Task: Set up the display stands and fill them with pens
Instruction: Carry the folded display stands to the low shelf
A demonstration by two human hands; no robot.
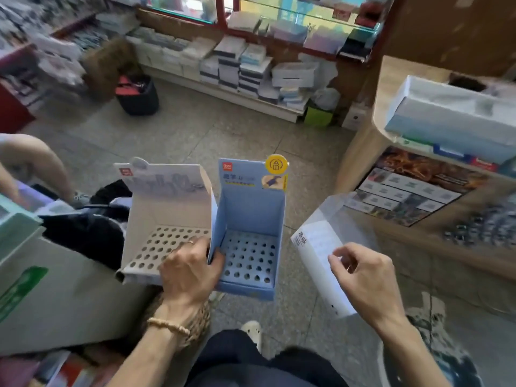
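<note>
Two display stands are held side by side above the tiled floor (195, 129) by the left hand (190, 272). The grey stand (164, 219) is on the left, the blue stand (251, 227) on the right, and their adjoining walls touch. Those walls are pinched together: the fingers are laid over the grey stand's perforated tray, while the thumb is curled into the blue stand's tray. Both stands are tilted back, with their header cards upright and all holes unfilled.

A clear plastic box (321, 247) with a white label is pinched at its near edge by the right hand (363, 277), between thumb and curled fingers. It is kept apart from the blue stand by an open gap.

Open floor lies ahead of the stands. The right side is bounded by a wooden counter (371, 135), the left by a grey carton (55, 289). Knees in dark trousers (251, 361) are seen below.
</note>
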